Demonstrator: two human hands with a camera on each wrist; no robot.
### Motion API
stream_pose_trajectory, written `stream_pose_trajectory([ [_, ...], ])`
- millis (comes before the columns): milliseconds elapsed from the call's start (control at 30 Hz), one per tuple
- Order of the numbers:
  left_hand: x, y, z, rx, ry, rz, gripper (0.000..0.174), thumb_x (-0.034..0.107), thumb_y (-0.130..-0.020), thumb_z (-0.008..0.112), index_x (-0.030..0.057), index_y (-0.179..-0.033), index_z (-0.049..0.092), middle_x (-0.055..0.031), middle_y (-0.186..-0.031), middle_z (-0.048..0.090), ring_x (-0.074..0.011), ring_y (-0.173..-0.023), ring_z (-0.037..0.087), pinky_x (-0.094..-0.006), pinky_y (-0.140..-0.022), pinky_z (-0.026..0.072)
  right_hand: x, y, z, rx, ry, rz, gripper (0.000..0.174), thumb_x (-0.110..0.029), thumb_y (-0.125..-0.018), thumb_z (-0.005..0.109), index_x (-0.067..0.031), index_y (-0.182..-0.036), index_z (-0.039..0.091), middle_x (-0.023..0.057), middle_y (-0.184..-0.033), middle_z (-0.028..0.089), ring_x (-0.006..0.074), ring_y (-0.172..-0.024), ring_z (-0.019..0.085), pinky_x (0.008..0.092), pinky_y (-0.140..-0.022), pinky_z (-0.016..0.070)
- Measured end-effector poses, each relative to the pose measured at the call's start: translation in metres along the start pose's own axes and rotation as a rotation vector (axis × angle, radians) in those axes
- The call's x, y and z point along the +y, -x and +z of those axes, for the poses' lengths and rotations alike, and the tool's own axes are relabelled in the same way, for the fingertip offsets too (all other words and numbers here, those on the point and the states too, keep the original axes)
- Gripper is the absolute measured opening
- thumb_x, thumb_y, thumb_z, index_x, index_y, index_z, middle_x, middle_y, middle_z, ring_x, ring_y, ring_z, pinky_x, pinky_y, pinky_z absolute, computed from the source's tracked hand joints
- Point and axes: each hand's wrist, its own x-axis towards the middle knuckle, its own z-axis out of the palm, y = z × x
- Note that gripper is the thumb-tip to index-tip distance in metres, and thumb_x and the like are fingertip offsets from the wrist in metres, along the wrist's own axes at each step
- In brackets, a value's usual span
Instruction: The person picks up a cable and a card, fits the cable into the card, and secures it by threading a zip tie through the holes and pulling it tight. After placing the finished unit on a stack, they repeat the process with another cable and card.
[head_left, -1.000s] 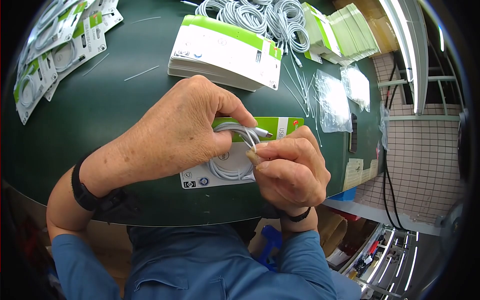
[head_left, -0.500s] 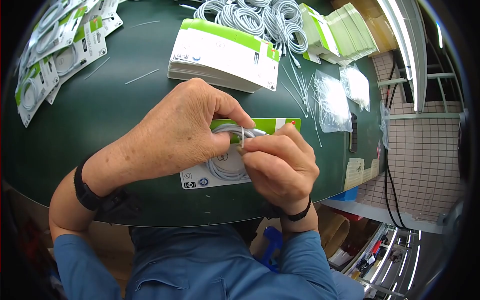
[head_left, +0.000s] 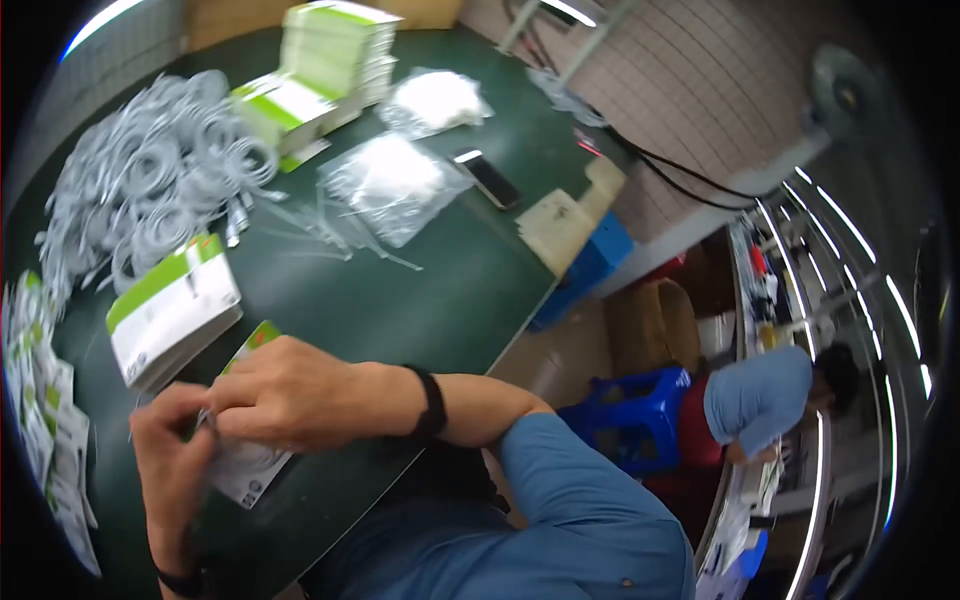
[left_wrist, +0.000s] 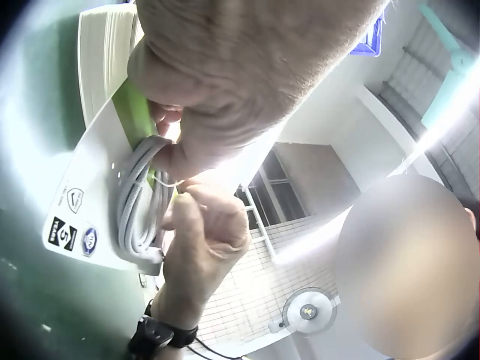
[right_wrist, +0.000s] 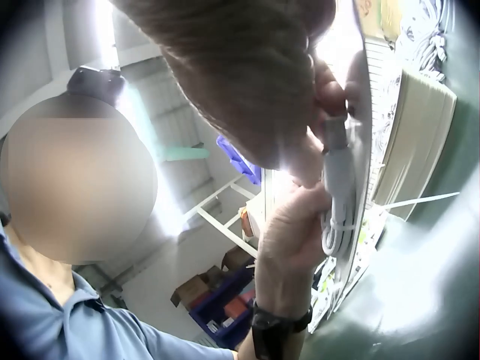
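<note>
A coil of pale grey cable (left_wrist: 139,202) lies against a white and green card (head_left: 245,482), (left_wrist: 82,202). My left hand (head_left: 172,455), (left_wrist: 225,75), (right_wrist: 289,229) holds the coil and card at the green part, thumb and fingers curled. My right hand (head_left: 290,395), (left_wrist: 206,232), (right_wrist: 247,82) meets it, fingers pinched at a thin white tie (left_wrist: 166,182) that loops round the coil. The cable's connector (right_wrist: 339,176) points along the card in the right wrist view. In the head view the hands hide most of the coil.
A stack of cards (head_left: 175,310) stands just beyond the hands, with a heap of coiled cables (head_left: 150,180) behind. Filled cards (head_left: 55,430) lie at the left. Plastic bags (head_left: 390,185) and a phone (head_left: 487,178) lie farther right. Another person (head_left: 765,400) sits beyond a blue stool (head_left: 640,415).
The head view has swung to the right, so the hands now appear at lower left and another person has come into view. Both hands remain together at the coil.
</note>
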Motion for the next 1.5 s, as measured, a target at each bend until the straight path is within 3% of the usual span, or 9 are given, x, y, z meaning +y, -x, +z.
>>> stream_pose_trajectory([
  [133,-0.001,0.004,-0.006,-0.041,0.055,0.049,0.020,-0.008,-0.081,0.063,-0.0054,-0.100,0.072,-0.0070,-0.094,0.071,-0.0119,-0.088,0.065,-0.0235,-0.078,0.0491,0.015,-0.006,-0.035,0.367,-0.210,0.281,0.013,-0.001,-0.082,0.073,-0.0054,-0.090,0.064,0.0061,-0.088,0.065,0.0217,-0.069,0.064,0.0331,-0.060,0.0510],
  [267,0.002,0.006,-0.022,-0.067,0.032,0.105,0.020,-0.008,-0.084,0.062,-0.0056,-0.102,0.070,-0.0032,-0.096,0.068,-0.0096,-0.083,0.063,-0.0221,-0.073,0.0485,0.043,0.001,-0.019,0.507,-0.506,0.524,0.016,0.002,-0.081,0.076,-0.0019,-0.092,0.066,0.0088,-0.088,0.067,0.0197,-0.068,0.064,0.0321,-0.061,0.0505],
  [467,-0.001,0.011,-0.037,0.052,0.076,0.129,0.017,-0.002,-0.092,0.067,-0.0045,-0.109,0.071,-0.0064,-0.105,0.070,-0.0117,-0.092,0.065,-0.0244,-0.085,0.0503,0.030,0.002,0.025,0.303,-0.604,0.150,0.021,-0.006,-0.079,0.079,0.0048,-0.089,0.065,0.0143,-0.085,0.071,0.0232,-0.067,0.063,0.0340,-0.062,0.0509],
  [600,-0.011,0.007,-0.052,0.001,0.038,0.163,0.021,0.001,-0.095,0.068,-0.0041,-0.115,0.070,-0.0081,-0.112,0.070,-0.0132,-0.099,0.066,-0.0264,-0.092,0.0503,0.026,0.009,0.033,0.145,-0.788,0.233,0.027,-0.013,-0.078,0.080,0.0058,-0.088,0.063,0.0183,-0.083,0.070,0.0236,-0.064,0.062,0.0353,-0.061,0.0506],
  [767,-0.027,0.000,-0.060,-0.067,0.015,0.110,0.026,0.003,-0.096,0.068,-0.0037,-0.122,0.067,-0.0094,-0.117,0.069,-0.0140,-0.102,0.066,-0.0273,-0.093,0.0507,0.034,0.009,0.034,0.204,-0.708,0.132,0.030,-0.014,-0.075,0.081,0.0057,-0.086,0.063,0.0208,-0.079,0.067,0.0268,-0.062,0.061,0.0368,-0.060,0.0499],
  [867,-0.036,0.001,-0.062,-0.049,0.000,0.118,0.028,0.005,-0.097,0.070,-0.0031,-0.124,0.068,-0.0097,-0.117,0.070,-0.0139,-0.102,0.066,-0.0275,-0.094,0.0506,0.051,0.014,0.058,0.195,-0.577,0.105,0.029,-0.021,-0.073,0.084,0.0001,-0.086,0.069,0.0174,-0.083,0.071,0.0342,-0.069,0.064,0.0399,-0.065,0.0528],
  [1067,0.006,0.007,-0.036,-0.160,-0.205,0.005,0.021,0.011,-0.098,0.071,-0.0001,-0.116,0.071,-0.0126,-0.123,0.071,-0.0208,-0.100,0.071,-0.0363,-0.080,0.0594,0.070,0.014,0.065,0.162,-0.181,0.069,0.020,-0.022,-0.076,0.077,-0.0054,-0.076,0.066,0.0132,-0.073,0.067,0.0313,-0.062,0.062,0.0411,-0.055,0.0470],
  [1267,0.026,0.014,-0.007,-0.171,-0.267,0.075,0.033,0.005,-0.098,0.072,-0.0060,-0.128,0.066,-0.0200,-0.130,0.068,-0.0256,-0.115,0.067,-0.0366,-0.098,0.0543,0.081,0.003,0.069,0.219,-0.008,-0.048,0.006,-0.024,-0.069,0.073,-0.0212,-0.065,0.069,0.0008,-0.065,0.065,0.0261,-0.063,0.066,0.0416,-0.051,0.0443],
  [1500,0.034,0.019,0.011,-0.170,-0.504,0.311,0.035,0.002,-0.096,0.069,-0.0050,-0.130,0.066,-0.0212,-0.126,0.068,-0.0295,-0.117,0.063,-0.0381,-0.102,0.0494,0.090,0.006,0.069,0.160,-0.164,0.097,0.007,-0.018,-0.067,0.069,-0.0221,-0.062,0.072,0.0002,-0.064,0.067,0.0262,-0.063,0.066,0.0400,-0.053,0.0464],
])
